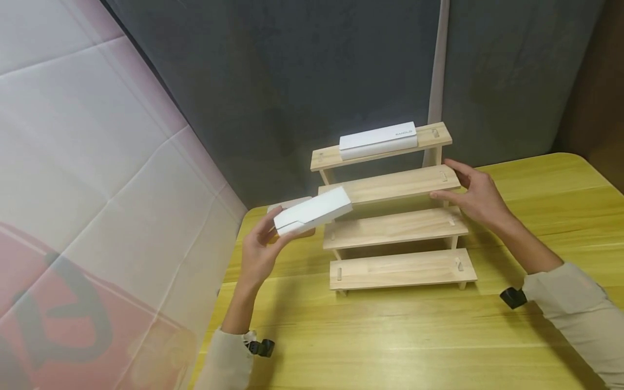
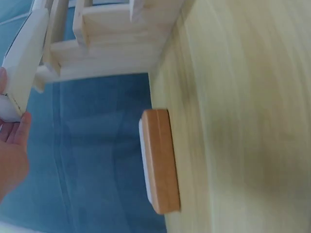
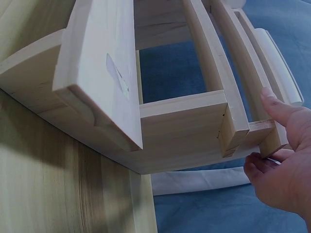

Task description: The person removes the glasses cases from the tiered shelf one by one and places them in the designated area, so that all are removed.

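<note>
My left hand holds a slim white box, thumb on the near side and fingers on the far side. The box is tilted, in the air by the left end of a stepped wooden display rack, and overlaps its second shelf from the top in the head view. In the left wrist view only one end of the white box shows. My right hand grips the right end of that shelf, thumb in front and fingers behind. A similar white box with dark lettering lies on the top shelf.
An orange-brown block-like thing with a white face rests on the yellow wood-grain table, behind my left hand. A dark grey curtain hangs behind the rack. A pale printed panel stands along the left.
</note>
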Demonstrator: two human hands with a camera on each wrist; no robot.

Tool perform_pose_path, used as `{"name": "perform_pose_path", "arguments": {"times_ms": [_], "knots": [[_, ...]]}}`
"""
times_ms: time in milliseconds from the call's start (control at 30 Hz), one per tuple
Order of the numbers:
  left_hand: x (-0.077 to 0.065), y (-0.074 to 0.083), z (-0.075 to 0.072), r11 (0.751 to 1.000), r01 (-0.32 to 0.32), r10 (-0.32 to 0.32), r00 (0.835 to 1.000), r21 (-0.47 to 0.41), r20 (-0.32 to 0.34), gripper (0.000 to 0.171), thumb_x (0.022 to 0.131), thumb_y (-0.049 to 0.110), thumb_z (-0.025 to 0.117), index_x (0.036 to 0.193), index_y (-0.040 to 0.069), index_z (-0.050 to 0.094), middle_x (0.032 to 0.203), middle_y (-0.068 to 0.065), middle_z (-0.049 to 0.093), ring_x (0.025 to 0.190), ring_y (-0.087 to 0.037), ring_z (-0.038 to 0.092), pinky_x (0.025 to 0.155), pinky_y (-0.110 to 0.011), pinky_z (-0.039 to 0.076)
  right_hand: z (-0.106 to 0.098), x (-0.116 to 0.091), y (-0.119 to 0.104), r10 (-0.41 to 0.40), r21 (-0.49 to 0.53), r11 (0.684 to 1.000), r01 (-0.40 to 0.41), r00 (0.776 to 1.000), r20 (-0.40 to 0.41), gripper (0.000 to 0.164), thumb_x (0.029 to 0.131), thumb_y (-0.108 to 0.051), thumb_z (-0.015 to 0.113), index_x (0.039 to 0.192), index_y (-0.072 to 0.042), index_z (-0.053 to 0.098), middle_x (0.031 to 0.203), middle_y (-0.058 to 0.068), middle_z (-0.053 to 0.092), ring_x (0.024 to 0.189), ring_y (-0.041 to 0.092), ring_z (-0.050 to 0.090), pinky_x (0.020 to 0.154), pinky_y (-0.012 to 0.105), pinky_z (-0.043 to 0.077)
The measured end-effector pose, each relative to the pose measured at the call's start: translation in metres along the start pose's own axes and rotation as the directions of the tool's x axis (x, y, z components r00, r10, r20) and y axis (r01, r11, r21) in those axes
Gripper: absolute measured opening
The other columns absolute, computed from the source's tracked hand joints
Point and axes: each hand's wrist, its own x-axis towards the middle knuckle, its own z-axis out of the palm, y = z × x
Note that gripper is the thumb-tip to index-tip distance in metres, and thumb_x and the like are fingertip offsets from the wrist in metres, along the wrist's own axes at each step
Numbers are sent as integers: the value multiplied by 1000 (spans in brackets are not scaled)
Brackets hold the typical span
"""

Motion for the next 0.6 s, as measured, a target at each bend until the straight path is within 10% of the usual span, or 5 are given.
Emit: {"name": "perform_pose_path", "arguments": {"times_ms": [600], "knots": [[-30, -21, -50, 995, 41, -52, 991, -86, -124, 58, 88, -23, 72, 143, -13, 57, 142, -26, 63, 125, -18, 66, 107, -30, 54, 2, 0, 0, 1, 25, 1000, 0, 1000, -3, 93, 94, -27, 85, 167, -5, 31, 165, 24, 40, 150, 44, 40, 115, 60, 42]]}}
